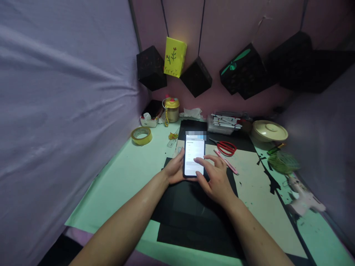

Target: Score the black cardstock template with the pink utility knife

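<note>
Cradling lit phone (191, 150) in curled left hand (175, 169) — right hand (215, 179) empty, loosely spread over it.

The phone (194, 151) (top pixelated) shows text (190, 142) too small to read.

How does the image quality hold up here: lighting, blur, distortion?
Head view: dim overall, the phone screen brightest, pixelation masking its top; head view: dark hanging boxes at right lose detail; head view: the white gun-shaped tool looks smeared, with wide-angle stretching toward the edges.
</note>
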A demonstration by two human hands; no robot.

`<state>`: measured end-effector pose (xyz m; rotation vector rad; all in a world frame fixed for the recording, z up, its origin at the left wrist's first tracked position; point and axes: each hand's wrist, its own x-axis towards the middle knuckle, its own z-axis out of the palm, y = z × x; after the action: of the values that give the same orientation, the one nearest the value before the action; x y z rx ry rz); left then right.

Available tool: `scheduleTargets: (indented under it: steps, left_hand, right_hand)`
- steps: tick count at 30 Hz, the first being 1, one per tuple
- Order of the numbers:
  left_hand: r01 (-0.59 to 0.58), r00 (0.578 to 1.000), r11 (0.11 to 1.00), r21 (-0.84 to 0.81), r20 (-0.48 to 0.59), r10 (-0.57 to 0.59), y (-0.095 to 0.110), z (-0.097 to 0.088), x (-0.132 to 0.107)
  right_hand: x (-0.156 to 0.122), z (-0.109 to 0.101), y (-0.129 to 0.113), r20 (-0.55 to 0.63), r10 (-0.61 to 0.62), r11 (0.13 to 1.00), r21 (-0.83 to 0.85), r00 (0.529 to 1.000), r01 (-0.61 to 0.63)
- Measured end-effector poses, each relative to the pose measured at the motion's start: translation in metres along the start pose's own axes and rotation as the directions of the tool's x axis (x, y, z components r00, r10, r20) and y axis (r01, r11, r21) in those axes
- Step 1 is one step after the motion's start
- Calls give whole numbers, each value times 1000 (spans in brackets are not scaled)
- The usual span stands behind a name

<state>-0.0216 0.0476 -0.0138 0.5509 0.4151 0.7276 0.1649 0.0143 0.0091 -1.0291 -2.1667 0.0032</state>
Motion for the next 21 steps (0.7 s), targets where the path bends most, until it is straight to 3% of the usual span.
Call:
scheduleTargets:
  steps: [21]
  left_hand:
    - [10, 999, 1000, 11, -37, -9, 0, 0, 0]
  right_hand:
    - [-1, -1, -1, -32, 7, 1000, 2, 999, -7]
